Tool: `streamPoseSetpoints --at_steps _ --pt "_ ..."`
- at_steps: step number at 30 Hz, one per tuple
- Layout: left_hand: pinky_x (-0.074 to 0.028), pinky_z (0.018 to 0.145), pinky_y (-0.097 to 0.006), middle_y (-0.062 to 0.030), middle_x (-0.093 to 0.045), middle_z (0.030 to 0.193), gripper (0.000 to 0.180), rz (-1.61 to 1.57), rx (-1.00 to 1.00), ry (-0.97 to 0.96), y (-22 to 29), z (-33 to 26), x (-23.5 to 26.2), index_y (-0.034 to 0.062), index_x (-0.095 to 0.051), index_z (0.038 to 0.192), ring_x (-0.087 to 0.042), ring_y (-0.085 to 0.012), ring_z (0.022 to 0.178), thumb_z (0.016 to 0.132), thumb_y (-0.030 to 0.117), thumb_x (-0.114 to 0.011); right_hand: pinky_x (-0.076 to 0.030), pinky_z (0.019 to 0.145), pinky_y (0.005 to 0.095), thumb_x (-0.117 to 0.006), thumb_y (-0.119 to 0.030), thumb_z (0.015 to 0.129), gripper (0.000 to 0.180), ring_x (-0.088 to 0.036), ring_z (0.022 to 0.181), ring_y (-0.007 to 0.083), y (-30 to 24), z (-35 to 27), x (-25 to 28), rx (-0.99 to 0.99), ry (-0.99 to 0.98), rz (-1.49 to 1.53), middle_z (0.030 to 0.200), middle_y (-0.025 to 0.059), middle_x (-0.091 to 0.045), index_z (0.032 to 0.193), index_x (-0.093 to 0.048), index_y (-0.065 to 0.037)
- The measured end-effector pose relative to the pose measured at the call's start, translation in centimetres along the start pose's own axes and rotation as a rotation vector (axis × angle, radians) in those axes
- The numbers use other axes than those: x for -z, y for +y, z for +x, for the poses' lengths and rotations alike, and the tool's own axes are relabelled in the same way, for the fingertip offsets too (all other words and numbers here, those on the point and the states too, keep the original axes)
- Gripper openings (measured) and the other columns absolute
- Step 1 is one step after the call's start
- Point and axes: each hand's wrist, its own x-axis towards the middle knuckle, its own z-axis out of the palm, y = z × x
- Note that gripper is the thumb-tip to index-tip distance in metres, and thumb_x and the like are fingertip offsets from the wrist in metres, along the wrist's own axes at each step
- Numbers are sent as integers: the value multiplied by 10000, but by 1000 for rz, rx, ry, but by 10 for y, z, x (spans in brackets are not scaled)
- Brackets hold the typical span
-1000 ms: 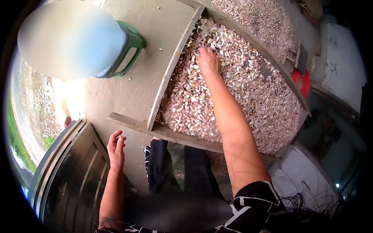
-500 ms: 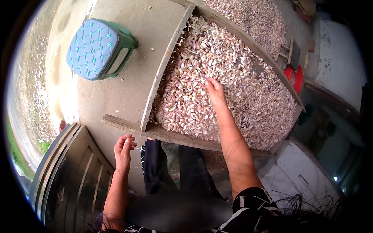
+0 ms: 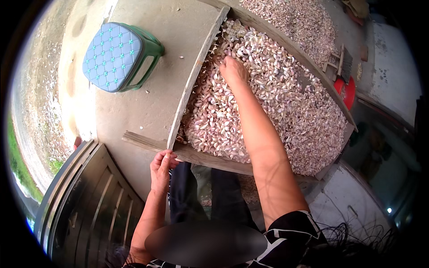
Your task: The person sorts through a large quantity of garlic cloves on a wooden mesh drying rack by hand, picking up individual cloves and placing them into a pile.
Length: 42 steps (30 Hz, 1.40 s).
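Note:
A wooden-framed tray with a mesh bottom [image 3: 200,67] is spread with loose garlic cloves [image 3: 268,111]. My right hand [image 3: 233,71] reaches over the cloves toward the far left part of the tray. Its fingers are curled down among the cloves, and whatever they grip is hidden under the hand. At the tray's near left corner is my left hand [image 3: 161,166], thumb and fingers pinched together beside the front wooden rail [image 3: 210,158]. Anything between those fingertips is too small to name.
A green stool [image 3: 114,56] with a blue padded top stands left of the tray. Beyond the far rail lies another heap of garlic cloves [image 3: 295,22]. A red basin [image 3: 345,93] and a brush [image 3: 346,62] sit at the right. A panelled door [image 3: 94,205] is at near left.
My right hand has moved farther away and left across the cloves, and its fingers have curled downward. My left hand has come right and slightly nearer, up to the tray's corner.

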Motion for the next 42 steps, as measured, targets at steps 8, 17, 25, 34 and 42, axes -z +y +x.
streamPoseSetpoints --at_steps 8,17,25,34,42 --pt "-439 679 -291 -66 -562 878 322 -424 284 -188 -22 22 -63 42 -513 968 -538 -167 779 866 315 -375 -436 539 321 -506 -228 796 190 -557 576 248 13 -180 4 147 -258 677 636 110 -568 823 -528 -41" --pt "-409 446 -261 -48 -525 629 249 -635 389 -244 -32 33 -59 67 -488 724 -504 -158 518 848 274 -425 -422 615 334 -607 -131 693 306 -505 705 231 4 -165 -9 317 174 330 772 100 -508 975 -508 -64" --pt "-403 443 -257 -41 -516 614 246 -568 345 -176 -28 34 -60 67 -492 706 -497 -150 511 840 269 -446 -411 645 356 -544 -96 731 82 -512 719 251 43 -115 -23 230 169 380 757 102 -521 783 -510 -43" --pt "-427 467 -252 -38 -528 653 201 -521 418 -227 -38 33 -71 65 -494 766 -512 -140 535 849 235 -427 -441 642 361 -472 -84 776 105 -560 742 305 27 -218 -23 102 -32 763 800 157 -570 845 -508 -14" --pt "-455 626 -272 -56 -547 753 159 -575 486 -289 -49 32 -68 49 -513 826 -531 -141 675 839 195 -453 -429 584 325 -605 -88 685 193 -522 666 251 -9 -255 -20 305 4 664 732 96 -509 845 -507 -42"
